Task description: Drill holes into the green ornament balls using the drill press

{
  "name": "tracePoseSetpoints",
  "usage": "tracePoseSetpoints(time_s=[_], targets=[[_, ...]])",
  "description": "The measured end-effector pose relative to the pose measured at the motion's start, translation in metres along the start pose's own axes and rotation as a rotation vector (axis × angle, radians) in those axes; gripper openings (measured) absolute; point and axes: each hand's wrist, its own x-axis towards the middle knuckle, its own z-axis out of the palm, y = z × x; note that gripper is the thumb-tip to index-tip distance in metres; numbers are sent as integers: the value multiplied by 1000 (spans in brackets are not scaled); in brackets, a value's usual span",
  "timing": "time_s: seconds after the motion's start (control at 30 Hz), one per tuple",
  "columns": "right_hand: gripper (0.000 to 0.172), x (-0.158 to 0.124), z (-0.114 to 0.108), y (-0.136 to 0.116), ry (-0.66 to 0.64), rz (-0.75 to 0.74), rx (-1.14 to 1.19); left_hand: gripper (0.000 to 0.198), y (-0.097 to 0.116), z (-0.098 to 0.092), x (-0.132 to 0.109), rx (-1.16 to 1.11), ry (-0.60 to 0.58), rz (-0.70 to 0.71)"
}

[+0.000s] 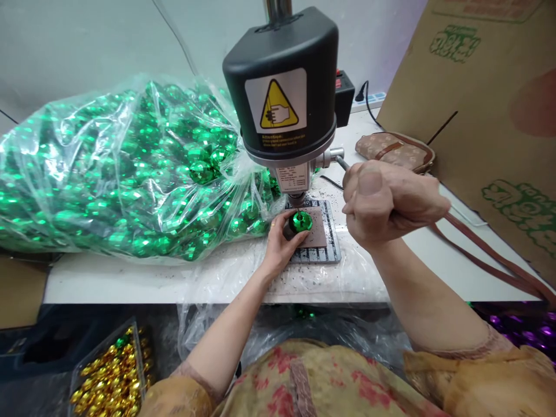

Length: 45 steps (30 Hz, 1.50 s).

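A small bench drill press (282, 87) with a yellow hand-warning label stands in the middle of the white table. Under its bit, my left hand (281, 240) grips a shiny green faceted ball (303, 221) between thumb and fingers. The ball seems to sit in a dark holder, mostly covered by my fingers, on a brown pad (319, 234) over the slotted metal base (333, 249). The thin bit meets the top of the ball. My right hand (382, 200) is closed around the press's feed lever (341, 162); its far end is hidden in my fist.
A large clear plastic bag (117, 174) of green balls fills the left side. At right are a patterned purse (393, 152) with a brown strap and a cardboard box (482, 116). Below left, a clear bin (141, 365) holds gold balls. Dark shavings (299, 278) litter the table.
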Motion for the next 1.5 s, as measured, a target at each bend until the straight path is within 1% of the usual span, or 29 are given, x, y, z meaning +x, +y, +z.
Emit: tracePoseSetpoints(time_s=[0.07, 0.17, 0.37, 0.53, 0.6, 0.67, 0.73, 0.8, 0.83, 0.87, 0.9, 0.93, 1.0, 1.03, 1.07, 1.1, 1.13, 1.17, 1.23, 1.3, 1.37, 1.43, 1.5], targets=[[52, -1, 0, 2, 15, -16, 12, 53, 0, 0, 0, -1, 5, 0], [52, -1, 0, 4, 4, -81, 34, 54, -1, 0, 0, 1, 6, 2], [46, -3, -1, 7, -5, -145, 26, 52, 0, 0, 1, -10, 12, 13], [47, -10, -8, 11, -101, -188, 106, 52, 0, 0, 0, -15, 11, 32], [47, -6, -7, 7, -100, -138, 97, 52, 0, 1, 0, -4, 15, 25], [49, 6, -1, 0, -54, -1, 41, 52, 0, 3, 1, 10, 25, 8], [51, 23, 7, -8, -26, 156, -42, 51, 4, 4, -1, 31, 60, -2], [55, 38, 14, -14, -13, 254, -92, 48, 12, 1, -9, 84, 138, 6], [55, 43, 16, -16, -18, 276, -97, 46, 18, -2, -16, 119, 174, 25], [55, 47, 18, -17, -25, 289, -88, 44, 23, -6, -26, 152, 186, 60], [55, 49, 18, -17, -38, 295, -73, 44, 29, -11, -37, 175, 157, 118], [53, 50, 17, -17, -52, 299, -59, 44, 33, -16, -50, 185, 82, 198], [51, 49, 16, -16, -72, 308, -37, 45, 38, -27, -79, 205, -160, 408], [51, 48, 15, -15, -73, 309, -22, 45, 37, -31, -94, 254, -262, 510], [50, 47, 14, -15, -72, 303, -4, 45, 36, -36, -108, 335, -332, 607], [50, 46, 14, -15, -64, 295, 11, 44, 34, -39, -120, 431, -373, 688], [51, 46, 14, -15, -55, 290, 20, 43, 31, -43, -130, 524, -391, 752], [51, 46, 15, -16, -49, 288, 21, 43, 28, -46, -138, 593, -401, 797], [52, 47, 15, -17, -54, 299, 4, 47, 24, -51, -143, 618, -401, 832], [54, 48, 15, -18, -66, 322, -34, 46, 23, -56, -132, 549, -347, 813], [54, 48, 15, -19, -71, 343, -56, 36, 24, -59, -106, 497, -231, 748], [53, 47, 15, -18, -53, 345, -23, 34, 24, -60, -65, 502, -103, 640], [50, 47, 15, -16, -23, 332, 53, 31, 21, -60, -15, 509, -43, 524]])
